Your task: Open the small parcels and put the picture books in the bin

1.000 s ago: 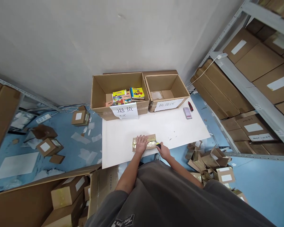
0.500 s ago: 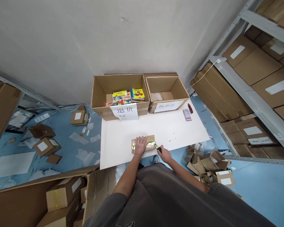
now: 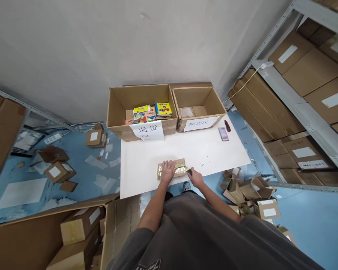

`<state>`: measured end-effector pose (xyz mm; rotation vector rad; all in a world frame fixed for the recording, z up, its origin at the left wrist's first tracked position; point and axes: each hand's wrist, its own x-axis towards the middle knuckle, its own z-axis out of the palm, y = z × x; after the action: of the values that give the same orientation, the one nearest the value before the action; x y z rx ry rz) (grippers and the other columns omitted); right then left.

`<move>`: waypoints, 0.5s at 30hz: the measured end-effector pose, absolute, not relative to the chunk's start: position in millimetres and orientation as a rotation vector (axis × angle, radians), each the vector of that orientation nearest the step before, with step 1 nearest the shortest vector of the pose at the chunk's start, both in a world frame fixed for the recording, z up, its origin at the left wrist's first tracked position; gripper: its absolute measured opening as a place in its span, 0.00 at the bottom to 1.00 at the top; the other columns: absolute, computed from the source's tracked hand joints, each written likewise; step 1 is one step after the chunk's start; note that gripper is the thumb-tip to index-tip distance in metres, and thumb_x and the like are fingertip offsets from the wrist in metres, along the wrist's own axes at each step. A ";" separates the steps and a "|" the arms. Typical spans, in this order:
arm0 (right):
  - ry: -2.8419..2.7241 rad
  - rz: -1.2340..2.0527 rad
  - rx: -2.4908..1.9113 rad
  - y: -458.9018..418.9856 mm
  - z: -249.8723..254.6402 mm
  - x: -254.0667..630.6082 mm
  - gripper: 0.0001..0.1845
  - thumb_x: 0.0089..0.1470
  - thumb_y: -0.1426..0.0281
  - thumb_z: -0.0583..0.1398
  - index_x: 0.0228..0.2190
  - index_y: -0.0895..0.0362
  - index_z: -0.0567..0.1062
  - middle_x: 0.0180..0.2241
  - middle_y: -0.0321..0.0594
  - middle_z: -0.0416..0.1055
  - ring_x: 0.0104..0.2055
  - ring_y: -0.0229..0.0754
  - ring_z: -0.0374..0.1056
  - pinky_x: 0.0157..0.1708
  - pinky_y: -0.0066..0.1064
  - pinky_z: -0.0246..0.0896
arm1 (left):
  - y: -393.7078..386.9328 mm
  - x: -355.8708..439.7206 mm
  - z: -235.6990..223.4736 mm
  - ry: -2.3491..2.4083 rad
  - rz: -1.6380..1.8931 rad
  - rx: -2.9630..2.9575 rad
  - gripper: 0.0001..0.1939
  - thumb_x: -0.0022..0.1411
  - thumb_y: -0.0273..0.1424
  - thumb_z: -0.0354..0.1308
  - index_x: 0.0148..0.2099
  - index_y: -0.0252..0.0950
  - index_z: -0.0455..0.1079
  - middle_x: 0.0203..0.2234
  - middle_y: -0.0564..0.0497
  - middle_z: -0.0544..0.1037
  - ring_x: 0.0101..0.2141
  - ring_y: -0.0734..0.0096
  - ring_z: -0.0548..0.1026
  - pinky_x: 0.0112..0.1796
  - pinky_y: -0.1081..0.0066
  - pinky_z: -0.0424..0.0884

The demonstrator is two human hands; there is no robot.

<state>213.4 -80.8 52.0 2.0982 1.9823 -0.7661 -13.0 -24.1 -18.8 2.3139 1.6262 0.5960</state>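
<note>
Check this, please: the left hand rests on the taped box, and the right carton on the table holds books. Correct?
Not fully: the head view shows the books in the left carton. The left hand does rest on the taped box.

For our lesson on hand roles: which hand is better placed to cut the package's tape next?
Probably the right hand: it holds the cutter, whose tip is at the right end of the package. The left hand lies over the package, seemingly steadying it, with no tool showing.
</note>
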 end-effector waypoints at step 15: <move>1.742 -0.767 2.314 -98.8 56.2 338.9 0.18 0.73 0.54 0.49 0.51 0.55 0.64 0.41 0.50 0.80 0.43 0.52 0.77 0.36 0.31 0.55 | -17.8 -28.4 -17.1 1.636 0.631 2.307 0.21 0.74 0.40 0.51 0.63 0.40 0.72 0.57 0.39 0.78 0.60 0.47 0.71 0.65 0.41 0.57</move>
<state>338.9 -98.8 56.2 2.3140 1.7421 -0.7673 -28.4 -17.8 -17.1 2.3072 1.6359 0.6310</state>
